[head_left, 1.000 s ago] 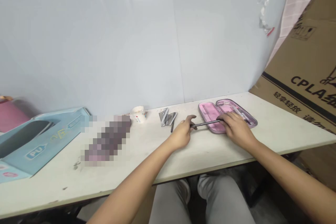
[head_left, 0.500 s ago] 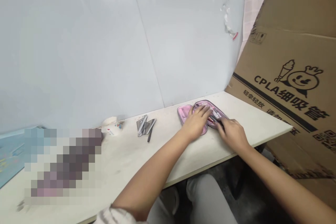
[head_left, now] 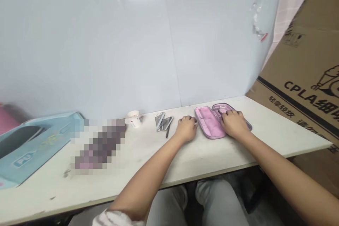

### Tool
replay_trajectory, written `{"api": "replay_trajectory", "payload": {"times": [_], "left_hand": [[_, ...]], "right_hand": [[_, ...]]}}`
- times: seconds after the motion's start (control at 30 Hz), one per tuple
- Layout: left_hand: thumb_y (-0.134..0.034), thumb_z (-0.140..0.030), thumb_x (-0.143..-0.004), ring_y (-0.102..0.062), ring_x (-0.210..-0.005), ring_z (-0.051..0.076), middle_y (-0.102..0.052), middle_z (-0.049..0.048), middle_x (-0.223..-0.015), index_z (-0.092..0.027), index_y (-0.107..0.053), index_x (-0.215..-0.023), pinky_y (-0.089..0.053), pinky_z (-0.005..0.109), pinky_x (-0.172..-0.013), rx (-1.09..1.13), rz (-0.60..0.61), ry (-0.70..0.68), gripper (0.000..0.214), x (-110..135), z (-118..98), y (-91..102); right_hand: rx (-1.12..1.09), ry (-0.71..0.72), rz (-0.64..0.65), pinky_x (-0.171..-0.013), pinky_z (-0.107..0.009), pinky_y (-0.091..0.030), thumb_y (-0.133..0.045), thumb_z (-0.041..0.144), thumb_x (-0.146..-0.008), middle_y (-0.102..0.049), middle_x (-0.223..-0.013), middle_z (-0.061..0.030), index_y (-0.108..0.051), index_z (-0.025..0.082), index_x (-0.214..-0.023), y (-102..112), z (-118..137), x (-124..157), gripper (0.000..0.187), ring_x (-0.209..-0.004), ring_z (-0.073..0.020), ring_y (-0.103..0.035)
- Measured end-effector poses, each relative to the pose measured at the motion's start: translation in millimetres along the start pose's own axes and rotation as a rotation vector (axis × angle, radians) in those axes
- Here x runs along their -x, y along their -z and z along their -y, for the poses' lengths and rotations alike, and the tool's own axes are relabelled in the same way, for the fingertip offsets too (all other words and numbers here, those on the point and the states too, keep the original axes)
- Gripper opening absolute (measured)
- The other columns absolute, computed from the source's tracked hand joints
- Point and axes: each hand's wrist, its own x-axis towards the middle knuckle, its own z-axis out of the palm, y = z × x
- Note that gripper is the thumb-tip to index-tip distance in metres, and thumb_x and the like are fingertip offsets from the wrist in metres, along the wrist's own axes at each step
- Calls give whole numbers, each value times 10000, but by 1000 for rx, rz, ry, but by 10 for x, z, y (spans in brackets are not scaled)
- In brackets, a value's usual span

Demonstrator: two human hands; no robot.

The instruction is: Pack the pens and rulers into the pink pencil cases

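Observation:
An open pink zip case [head_left: 208, 124] lies on the white table [head_left: 201, 155], its left half showing bare lining. My right hand [head_left: 233, 124] rests over the case's right half. Its fingers are bent down onto the contents, and the end of a slim dark tool [head_left: 219, 112] pokes out beside the fingertips. My left hand [head_left: 186, 129] sits on the table just left of the case. It is curled into a loose fist against the case's edge, with nothing visible in it.
Several grey metal tools [head_left: 163, 121] and a small paper cup [head_left: 133, 118] lie left of my hands. Further left are a blurred-out object [head_left: 97, 143] and a light blue box [head_left: 31, 141]. A large cardboard carton [head_left: 304, 88] borders the table's right end. A pale wall panel stands behind.
A second ago both hands held a slim tool between them beside the case. The tool went into the case's right half, and my left hand has drawn back to the case's left edge.

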Motion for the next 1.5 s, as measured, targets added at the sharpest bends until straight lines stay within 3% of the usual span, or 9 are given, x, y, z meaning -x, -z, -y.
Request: {"api": "replay_trajectory", "payload": {"times": [0.17,0.3,0.53,0.73,0.87,1.0,1.13,1.27,1.5], "left_hand": [[-419,-301,-825,-450,-1049,302,-514,189,-1089,-96,-501,-1096,-355,430,-858,-197,-109,239,350,378,446,66],[-446,-326,-803,-442,-1069,323,-517,218,-1088,-86,-521,-1083,-363,431,-856,-208,-50,369,377,605,689,48],[-413,-205,-798,-520,-1010,291,-587,205,-951,-88,-595,-918,-357,397,-880,353,11,395,247,702,790,-57],[-207,-316,-899,-571,-729,163,-614,93,-770,-106,-571,-900,-436,270,-679,609,35,325,420,467,334,-94],[-302,-280,-870,-561,-746,164,-620,90,-812,-112,-569,-932,-437,279,-709,667,-4,169,321,178,-100,-153],[-416,-269,-808,-498,-1018,248,-569,146,-1074,-121,-564,-1038,-377,376,-892,458,-42,-39,311,-109,-547,-253],[-389,-383,-820,-424,-1110,305,-518,146,-1165,-146,-487,-1170,-342,471,-920,237,-10,-118,434,-319,-897,-360],[-364,-400,-825,-374,-1169,296,-462,152,-1255,-123,-398,-1257,-306,470,-968,138,49,-155,514,-489,-1043,-446],[-326,-418,-834,-329,-1208,300,-421,144,-1303,-146,-386,-1264,-275,529,-980,136,118,-176,512,-551,-1002,-495]], "right_hand": [[-120,147,48,-805,-414,-332,-367,290,-855,-592,-999,-192,-628,110,-929,80,680,-143,325,-994,-302,-480],[-183,225,83,-808,-380,-341,-350,290,-869,-585,-1003,-166,-615,123,-937,114,1194,-136,320,-1009,-276,-468],[-322,154,111,-843,-395,-320,-349,349,-878,-604,-980,-162,-624,122,-896,72,1488,-90,357,-1008,-273,-490],[-632,-21,149,-733,-264,-376,-332,383,-882,-662,-861,-94,-624,149,-790,70,1294,-126,386,-846,-177,-578],[-654,-115,84,-717,-245,-384,-321,363,-881,-660,-865,-75,-601,146,-823,72,874,-100,358,-828,-158,-580],[-470,-242,-34,-766,-306,-371,-384,366,-845,-640,-888,-119,-595,129,-819,-1,271,-7,318,-892,-219,-550],[-200,-331,8,-795,-349,-347,-371,351,-857,-615,-990,-140,-585,119,-928,-100,-192,91,323,-979,-258,-503],[-88,-362,77,-796,-363,-337,-345,341,-872,-603,-1004,-152,-583,101,-963,-189,-345,134,351,-987,-264,-490],[-24,-327,70,-794,-395,-335,-352,412,-855,-583,-980,-171,-581,87,-971,-219,-348,146,414,-973,-292,-480]]}}
